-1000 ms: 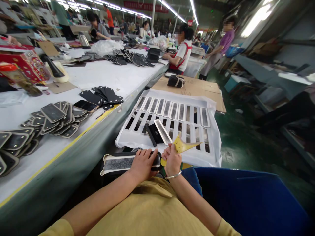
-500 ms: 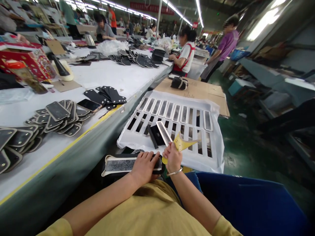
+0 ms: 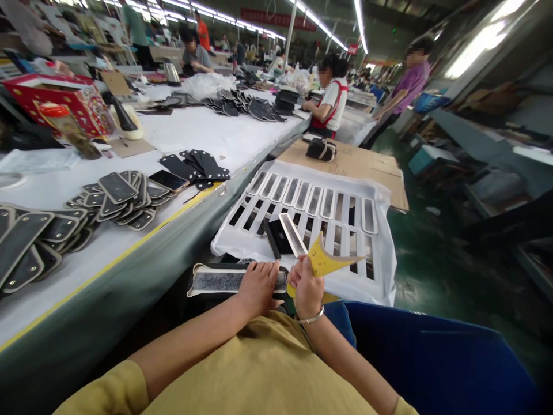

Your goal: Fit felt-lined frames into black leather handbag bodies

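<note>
Across my lap lies a long dark piece with a speckled grey panel (image 3: pixel 218 281) and a pale rim that curls up at its left end. My left hand (image 3: pixel 258 288) is closed over its right part, fingers across the far edge and thumb at the near edge. In my right hand (image 3: pixel 307 286) is a yellow fan-shaped scraper (image 3: pixel 330 260), its flared end pointing up and right; the fist hides most of the handle. Just beyond the hands, a loose white-edged strip (image 3: pixel 294 233) leans by a black box-like object (image 3: pixel 280 237).
A white cloth-covered board (image 3: pixel 242 245) carries rows of white-edged strips. On the table at left are stacked dark rimmed pieces (image 3: pixel 116 189), a phone (image 3: pixel 170 180) and a red box (image 3: pixel 93 106). A blue bin (image 3: pixel 432 346) stands close at right. A co-worker (image 3: pixel 330 106) sits beyond the cardboard (image 3: pixel 363 164).
My left hand's fingers have drawn together on the panel piece. The scraper's flared end has shifted slightly right in my right hand. The whole view has shifted a little.
</note>
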The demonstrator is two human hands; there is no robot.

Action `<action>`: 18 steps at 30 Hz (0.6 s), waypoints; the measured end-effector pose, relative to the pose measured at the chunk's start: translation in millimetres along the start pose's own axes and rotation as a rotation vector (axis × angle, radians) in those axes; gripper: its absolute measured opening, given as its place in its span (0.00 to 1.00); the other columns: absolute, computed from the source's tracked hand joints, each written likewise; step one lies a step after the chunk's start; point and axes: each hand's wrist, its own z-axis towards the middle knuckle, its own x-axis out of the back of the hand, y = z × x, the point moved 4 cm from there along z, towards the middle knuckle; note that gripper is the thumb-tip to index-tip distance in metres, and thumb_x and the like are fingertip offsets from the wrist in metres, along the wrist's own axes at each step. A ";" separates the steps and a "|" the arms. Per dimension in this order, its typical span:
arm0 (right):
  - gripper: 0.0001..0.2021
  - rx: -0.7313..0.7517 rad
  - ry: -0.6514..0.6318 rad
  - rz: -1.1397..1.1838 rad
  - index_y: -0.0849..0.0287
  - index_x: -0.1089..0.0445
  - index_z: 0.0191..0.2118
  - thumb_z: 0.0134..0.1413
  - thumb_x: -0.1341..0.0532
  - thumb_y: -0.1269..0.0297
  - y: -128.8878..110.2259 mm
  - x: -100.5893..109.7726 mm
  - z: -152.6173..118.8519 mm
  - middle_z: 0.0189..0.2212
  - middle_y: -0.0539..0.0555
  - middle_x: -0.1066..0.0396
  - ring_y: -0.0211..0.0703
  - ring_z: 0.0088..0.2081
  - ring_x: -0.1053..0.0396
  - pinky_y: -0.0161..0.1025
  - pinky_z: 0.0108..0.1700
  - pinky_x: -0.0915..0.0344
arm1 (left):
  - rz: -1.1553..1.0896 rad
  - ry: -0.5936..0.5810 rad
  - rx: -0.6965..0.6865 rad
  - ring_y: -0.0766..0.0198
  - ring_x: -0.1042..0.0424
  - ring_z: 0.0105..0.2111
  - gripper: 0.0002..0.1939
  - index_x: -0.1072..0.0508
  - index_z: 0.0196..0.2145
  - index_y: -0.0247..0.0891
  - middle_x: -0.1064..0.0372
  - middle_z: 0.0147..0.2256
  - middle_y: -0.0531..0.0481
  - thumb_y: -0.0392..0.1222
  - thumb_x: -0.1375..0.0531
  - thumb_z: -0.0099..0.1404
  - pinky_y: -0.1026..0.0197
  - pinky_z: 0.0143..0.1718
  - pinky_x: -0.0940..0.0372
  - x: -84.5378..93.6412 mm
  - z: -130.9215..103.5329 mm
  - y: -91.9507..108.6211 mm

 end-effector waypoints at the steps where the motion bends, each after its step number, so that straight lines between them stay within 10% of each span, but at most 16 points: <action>1: 0.13 0.005 -0.008 0.009 0.57 0.39 0.34 0.56 0.44 0.51 0.2 1.0 -5.5 0.15 0.40 0.55 0.29 0.14 0.54 0.29 0.15 0.53 | -0.006 0.000 0.003 0.50 0.39 0.47 0.45 0.46 0.56 0.30 0.38 0.48 0.38 0.55 0.35 0.46 0.49 0.49 0.47 -0.5 -0.6 -0.5; 18: 0.14 -0.008 -0.032 0.006 0.57 0.41 0.35 0.56 0.44 0.50 11.4 7.0 -12.4 0.16 0.39 0.56 0.28 0.14 0.55 0.28 0.15 0.53 | -0.280 -0.323 -0.114 0.47 0.42 0.55 0.44 0.48 0.58 0.38 0.43 0.57 0.40 0.55 0.35 0.49 0.47 0.53 0.48 5.8 11.7 -26.4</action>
